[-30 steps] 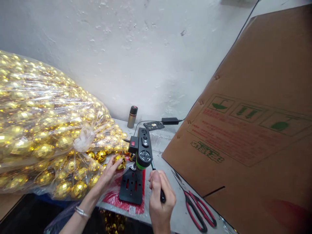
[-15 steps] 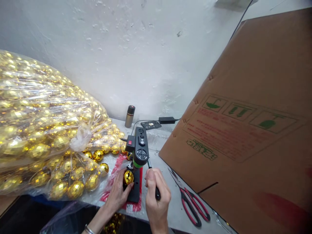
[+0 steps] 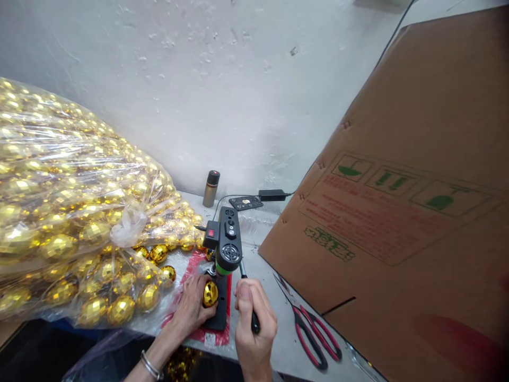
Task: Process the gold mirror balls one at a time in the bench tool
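A gold mirrored ball (image 3: 210, 294) sits between the thumb and fingers of my left hand (image 3: 193, 302), just below the drill head of a small black bench drill press (image 3: 229, 239). The ball is over the machine's black base plate (image 3: 218, 318). My right hand (image 3: 256, 321) is wrapped round the press's lever handle (image 3: 255, 322), a metal rod with a black grip. From this angle, whether the drill tip touches the ball is hidden. Under the base lies a red plastic sheet (image 3: 227, 334).
A big clear bag (image 3: 129, 225) of gold balls fills the left, with a few loose balls beside it. Red-handled scissors (image 3: 318, 339) lie right of my right hand, against a large cardboard box (image 3: 397, 212). Behind stand a bottle (image 3: 211, 189), a phone-like slab (image 3: 245, 202) and a power adapter (image 3: 272, 195).
My left hand has shifted slightly on the ball, and the ball is turned a little with its position barely changed. My right hand stays on the lever handle, slightly lower.
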Motion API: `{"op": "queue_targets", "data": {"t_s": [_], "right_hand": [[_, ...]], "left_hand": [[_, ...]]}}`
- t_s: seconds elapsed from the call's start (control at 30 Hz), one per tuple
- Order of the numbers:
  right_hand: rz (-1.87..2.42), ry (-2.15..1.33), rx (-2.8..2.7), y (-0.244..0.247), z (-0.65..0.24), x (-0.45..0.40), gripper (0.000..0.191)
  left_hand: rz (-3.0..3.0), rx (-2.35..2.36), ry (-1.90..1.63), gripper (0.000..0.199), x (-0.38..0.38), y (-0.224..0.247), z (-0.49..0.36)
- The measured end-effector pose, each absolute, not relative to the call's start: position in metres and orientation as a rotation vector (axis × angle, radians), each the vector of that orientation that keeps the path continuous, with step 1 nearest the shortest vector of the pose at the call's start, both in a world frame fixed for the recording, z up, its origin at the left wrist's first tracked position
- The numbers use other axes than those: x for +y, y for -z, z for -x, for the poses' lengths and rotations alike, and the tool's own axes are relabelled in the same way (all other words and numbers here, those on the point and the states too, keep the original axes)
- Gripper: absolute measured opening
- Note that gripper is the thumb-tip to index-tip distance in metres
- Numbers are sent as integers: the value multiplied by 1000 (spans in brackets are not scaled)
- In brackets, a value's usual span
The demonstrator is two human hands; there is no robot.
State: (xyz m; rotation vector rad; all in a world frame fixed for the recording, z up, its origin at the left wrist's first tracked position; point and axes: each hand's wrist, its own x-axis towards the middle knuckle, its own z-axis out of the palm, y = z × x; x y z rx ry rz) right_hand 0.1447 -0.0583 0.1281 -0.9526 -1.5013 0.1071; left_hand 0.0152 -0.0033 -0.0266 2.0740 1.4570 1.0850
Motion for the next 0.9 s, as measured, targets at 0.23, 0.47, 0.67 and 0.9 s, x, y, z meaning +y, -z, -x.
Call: {"op": "queue_targets", "data": {"t_s": [0.23, 0.47, 0.67, 0.9], "right_hand": [[945, -82, -1509, -128, -145, -59, 26], [910, -60, -1518, -113, -146, -59, 26], [873, 21, -1475, -74, -146, -55, 28], [934, 15, -1345, -59, -137, -57, 29]], "left_hand": [[-2130, 1479, -1041, 45, -3, 32, -21], [-2020, 1479, -995, 41, -6, 27, -23], [-1982, 1492, -963, 42, -8, 24, -24], [-1967, 1508, -980, 41, -9, 21, -25]]}}
